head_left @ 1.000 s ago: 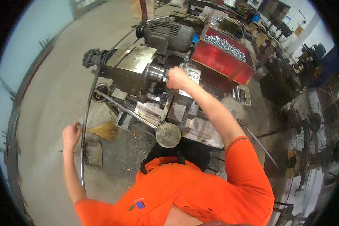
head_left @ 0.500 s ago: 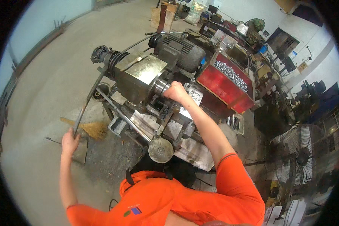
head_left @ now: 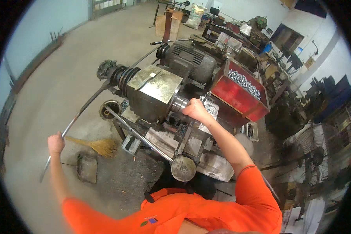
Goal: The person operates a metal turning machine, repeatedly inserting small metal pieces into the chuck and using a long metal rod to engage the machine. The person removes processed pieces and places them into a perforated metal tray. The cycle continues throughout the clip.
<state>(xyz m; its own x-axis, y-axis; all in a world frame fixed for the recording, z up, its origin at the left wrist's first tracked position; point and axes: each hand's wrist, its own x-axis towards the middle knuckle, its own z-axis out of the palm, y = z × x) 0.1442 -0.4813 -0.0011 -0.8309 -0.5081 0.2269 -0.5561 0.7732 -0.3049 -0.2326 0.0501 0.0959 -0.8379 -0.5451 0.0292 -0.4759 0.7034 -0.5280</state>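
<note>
A grey metal lathe stands in front of me, with a motor behind it. My left hand is stretched out to the left and closed around a long thin steel bar that runs up into the back end of the lathe spindle. My right hand is closed in a fist at the chuck on the lathe's right side; what it grips is hidden. A round handwheel sits just below, near my orange shirt.
A red bin filled with several small shiny metal parts stands right of the lathe. A straw broom and a dustpan lie on the concrete floor at the left. More machines and a fan crowd the right side.
My head has tilted, so the lathe sits lower and larger in view. My left hand stays on the bar, my right hand stays at the chuck.
</note>
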